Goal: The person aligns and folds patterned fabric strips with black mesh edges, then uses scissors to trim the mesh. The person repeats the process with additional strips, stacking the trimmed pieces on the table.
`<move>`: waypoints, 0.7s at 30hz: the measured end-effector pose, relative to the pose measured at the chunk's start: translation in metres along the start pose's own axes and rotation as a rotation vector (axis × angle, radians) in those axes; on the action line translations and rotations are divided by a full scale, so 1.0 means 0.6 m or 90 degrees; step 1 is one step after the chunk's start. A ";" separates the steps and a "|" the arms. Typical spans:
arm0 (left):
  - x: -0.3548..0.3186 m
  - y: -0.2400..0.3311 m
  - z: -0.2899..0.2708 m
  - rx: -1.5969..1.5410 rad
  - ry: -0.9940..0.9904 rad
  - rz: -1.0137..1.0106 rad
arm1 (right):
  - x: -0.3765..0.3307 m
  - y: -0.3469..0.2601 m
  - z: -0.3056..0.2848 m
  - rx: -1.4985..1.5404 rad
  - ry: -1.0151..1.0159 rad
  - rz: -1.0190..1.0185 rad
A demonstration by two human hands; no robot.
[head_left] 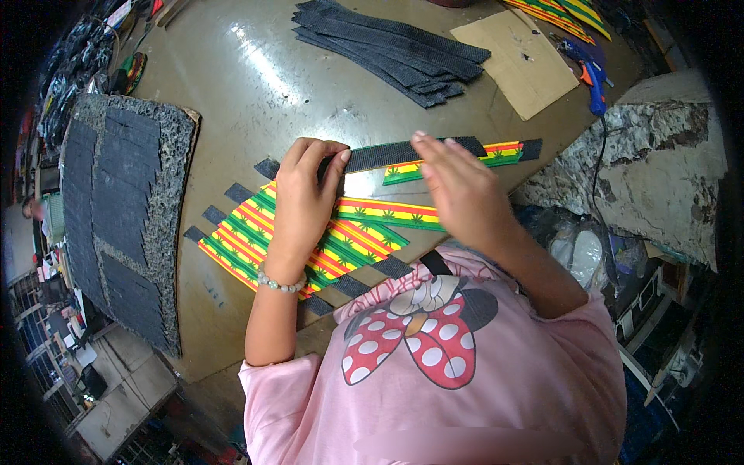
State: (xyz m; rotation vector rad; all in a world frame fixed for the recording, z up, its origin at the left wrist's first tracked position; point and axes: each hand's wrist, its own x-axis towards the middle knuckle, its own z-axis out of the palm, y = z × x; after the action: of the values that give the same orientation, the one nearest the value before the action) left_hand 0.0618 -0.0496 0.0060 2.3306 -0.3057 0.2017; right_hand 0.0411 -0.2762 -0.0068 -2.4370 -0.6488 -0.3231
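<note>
My left hand [304, 190] pinches the left end of a black textured strip [380, 157] between thumb and fingers. With fingers stretched out, my right hand [463, 190] lies across the same strip nearer its right end. Beneath that strip shows a yellow, red and green leaf-patterned strip [403, 173], partly hidden by my right hand. Below my hands spreads a fan of similar patterned strips [256, 225], with black ends [215, 215] sticking out on both sides. One loose patterned strip [380, 211] crosses over the fan toward my right wrist.
A pile of black strips [387, 50] lies at the back of the shiny table [225, 101]. To its right are a piece of cardboard [515, 58], a blue glue gun [594, 89] with a cord and more patterned strips [554, 15]. A large black-patched board [128, 209] stands at the left.
</note>
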 end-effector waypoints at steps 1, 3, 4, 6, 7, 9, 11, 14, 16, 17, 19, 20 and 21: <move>-0.001 0.001 0.000 0.003 0.002 0.000 | -0.005 0.010 -0.009 0.008 -0.010 0.012; -0.001 0.002 0.001 0.007 0.004 -0.001 | -0.012 0.032 -0.027 0.007 -0.018 0.021; 0.000 0.003 0.001 0.008 0.004 -0.005 | -0.012 0.042 -0.034 0.017 -0.028 0.030; 0.003 0.009 0.000 0.010 0.001 0.005 | -0.004 0.058 -0.045 0.036 -0.047 0.048; 0.006 0.013 -0.002 0.011 -0.002 0.020 | 0.004 0.063 -0.050 0.002 -0.009 0.003; 0.014 0.026 -0.008 0.005 -0.037 0.010 | 0.029 0.071 -0.059 -0.065 0.056 -0.076; 0.019 0.045 -0.018 -0.063 0.016 0.036 | 0.057 0.073 -0.072 -0.027 0.020 -0.106; 0.029 0.074 -0.030 -0.176 0.063 0.033 | 0.067 0.071 -0.119 0.134 -0.095 0.001; 0.032 0.087 -0.030 -0.236 0.021 0.003 | 0.056 0.074 -0.159 0.232 -0.076 0.007; 0.036 0.090 -0.023 -0.235 0.000 0.008 | 0.044 0.075 -0.175 0.210 -0.069 -0.003; 0.042 0.091 -0.007 -0.131 0.000 0.103 | 0.026 0.082 -0.188 0.082 -0.080 -0.012; 0.047 0.088 0.001 -0.100 -0.011 0.150 | 0.017 0.087 -0.189 0.030 -0.071 -0.037; 0.050 0.085 0.011 -0.073 -0.014 0.223 | 0.012 0.093 -0.179 -0.071 -0.027 -0.082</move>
State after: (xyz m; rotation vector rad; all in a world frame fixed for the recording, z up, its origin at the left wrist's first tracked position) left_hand 0.0769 -0.0938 0.0429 2.1529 -0.7186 0.3197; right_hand 0.0675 -0.3775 0.0547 -2.5191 -0.8296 -0.3685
